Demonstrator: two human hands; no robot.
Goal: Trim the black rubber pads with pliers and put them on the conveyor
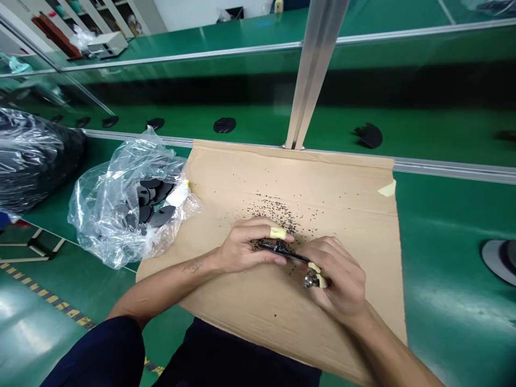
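Cardboard (355,215) lies below; over it I have my left hand (248,246) pinching a black part (280,248) in its grip, my right hand (341,274) clasping a metal piece (310,279).

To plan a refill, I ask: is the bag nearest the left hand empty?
Not empty: black parts show in the bag. How full, I cannot tell.

The cardboard (374,242) offers passage rightward, the plastic bag (100,215) blocking left, the metal post (316,75) ahead.
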